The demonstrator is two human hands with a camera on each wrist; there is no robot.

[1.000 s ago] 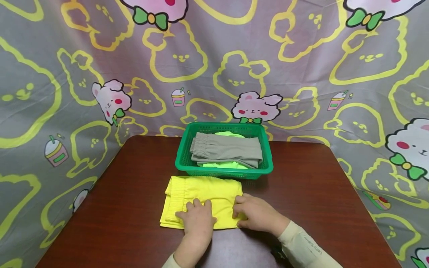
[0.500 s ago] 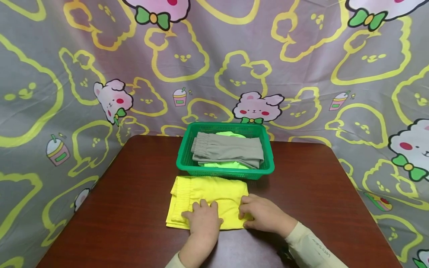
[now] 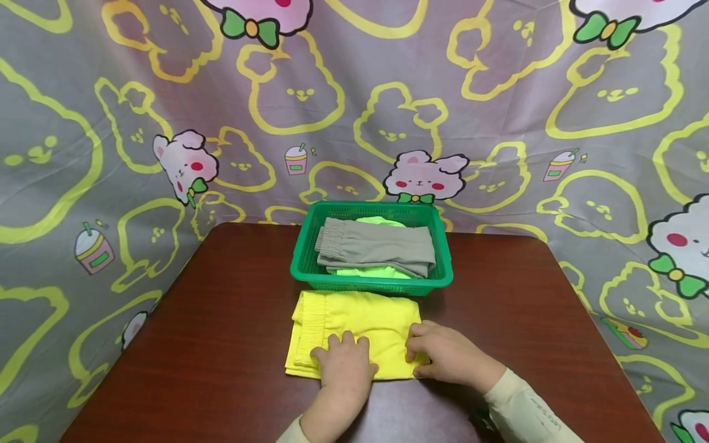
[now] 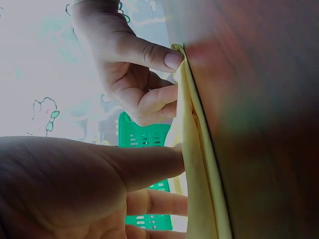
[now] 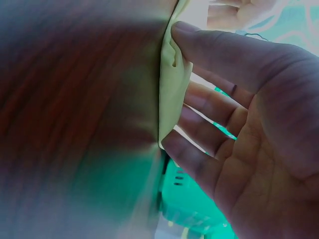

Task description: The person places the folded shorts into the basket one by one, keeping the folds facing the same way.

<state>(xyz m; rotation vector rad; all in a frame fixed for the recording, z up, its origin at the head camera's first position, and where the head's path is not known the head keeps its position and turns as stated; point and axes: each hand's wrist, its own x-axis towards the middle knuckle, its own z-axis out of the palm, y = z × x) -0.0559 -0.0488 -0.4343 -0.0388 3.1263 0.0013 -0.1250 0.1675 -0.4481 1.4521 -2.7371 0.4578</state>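
A folded yellow garment (image 3: 382, 311), with a gathered elastic waistband (image 3: 311, 320) at its left, lies on the brown table (image 3: 221, 320). My left hand (image 3: 344, 372) rests on its near middle part, fingers spread and fingertips touching the cloth. At the right end, my right hand (image 3: 451, 357) touches the garment with bent fingers, its thumb at the near right corner. In the right wrist view, thumb and fingers of the right hand (image 5: 269, 134) stand apart along the cloth's edge. The left wrist view has the left thumb (image 4: 154, 167) against the cloth's near edge.
Just behind the garment stands a green perforated basket (image 3: 372, 284). Inside it lie folded grey trousers or shorts (image 3: 382, 243) and bright green cloth (image 3: 382, 272). A patterned grey curtain (image 3: 343, 147) surrounds the table's back and sides.
The yellow garment has slid to the right along the table, and both hands have moved right with it. The basket and its clothes stay in place.
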